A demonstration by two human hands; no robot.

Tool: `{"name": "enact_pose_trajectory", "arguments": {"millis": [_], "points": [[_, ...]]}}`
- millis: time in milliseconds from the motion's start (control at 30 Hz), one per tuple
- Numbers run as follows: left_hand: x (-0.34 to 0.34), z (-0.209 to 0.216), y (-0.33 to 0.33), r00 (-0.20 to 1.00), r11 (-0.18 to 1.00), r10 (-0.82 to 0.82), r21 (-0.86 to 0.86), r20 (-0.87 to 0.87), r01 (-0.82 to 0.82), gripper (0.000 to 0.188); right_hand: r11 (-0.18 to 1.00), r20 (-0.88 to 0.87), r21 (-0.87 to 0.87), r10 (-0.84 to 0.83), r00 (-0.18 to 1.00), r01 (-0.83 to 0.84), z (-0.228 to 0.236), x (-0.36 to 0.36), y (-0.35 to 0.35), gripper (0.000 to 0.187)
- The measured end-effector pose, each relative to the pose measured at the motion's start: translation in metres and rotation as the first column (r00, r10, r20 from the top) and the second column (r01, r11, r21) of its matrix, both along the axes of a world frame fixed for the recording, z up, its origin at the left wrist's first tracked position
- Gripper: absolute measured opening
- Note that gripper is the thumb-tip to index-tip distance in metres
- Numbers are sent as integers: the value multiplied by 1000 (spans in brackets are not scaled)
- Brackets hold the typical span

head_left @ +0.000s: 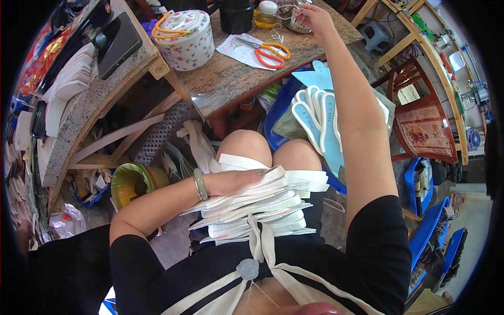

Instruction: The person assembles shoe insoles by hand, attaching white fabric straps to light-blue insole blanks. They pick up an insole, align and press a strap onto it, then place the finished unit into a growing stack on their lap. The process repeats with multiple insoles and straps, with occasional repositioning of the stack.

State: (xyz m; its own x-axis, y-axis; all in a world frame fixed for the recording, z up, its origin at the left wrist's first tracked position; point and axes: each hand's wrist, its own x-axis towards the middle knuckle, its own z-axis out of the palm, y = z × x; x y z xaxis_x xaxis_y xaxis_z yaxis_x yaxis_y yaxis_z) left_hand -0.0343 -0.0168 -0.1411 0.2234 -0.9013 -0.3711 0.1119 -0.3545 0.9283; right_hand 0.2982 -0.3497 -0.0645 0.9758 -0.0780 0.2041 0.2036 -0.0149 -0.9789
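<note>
On my lap lies a thick stack of white padded fabric pieces (257, 210), some with reddish marks along the edges. My left hand (233, 182), with a pale bangle at its wrist, holds the top of this stack, its fingers partly hidden against a folded piece. Stretched far forward, my right hand (314, 20) is over the stone-topped table (231, 86), beside a glass jar (296, 22). Its fingers are bent together at a thin white cord (283, 7) by the jar. Red-and-orange-handled scissors (265, 51) lie on a paper left of that hand.
A floral round container (185, 44) and a black mug (235, 17) stand on the table. Light blue insoles with white rims (317, 118) fill a blue basket (270, 123) beyond my right knee. A green-yellow bin (134, 184) is at left; a wooden chair (422, 121) is at right.
</note>
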Motion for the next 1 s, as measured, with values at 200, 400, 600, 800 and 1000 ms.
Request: {"name": "enact_pose_trajectory", "arguments": {"millis": [200,400,600,800,1000], "points": [[-14,18,3,978,990,115,-56,-172,-126,52,927,-176,-125,330,928,-353,65,-93,50,14],[-35,12,20,757,898,371,-2,-538,-441,80,303,-499,-581,602,624,-756,43,-270,126,12],[-48,32,18,807,920,354,20,-473,-392,45,307,-330,-613,738,589,-728,13,-348,165,10],[-65,43,19,798,859,468,-16,-379,-511,40,243,-607,-615,462,646,-751,54,-359,165,25],[-67,44,19,815,875,432,-40,-386,-482,45,-175,-491,-867,460,740,-467,88,-375,125,47]]}}
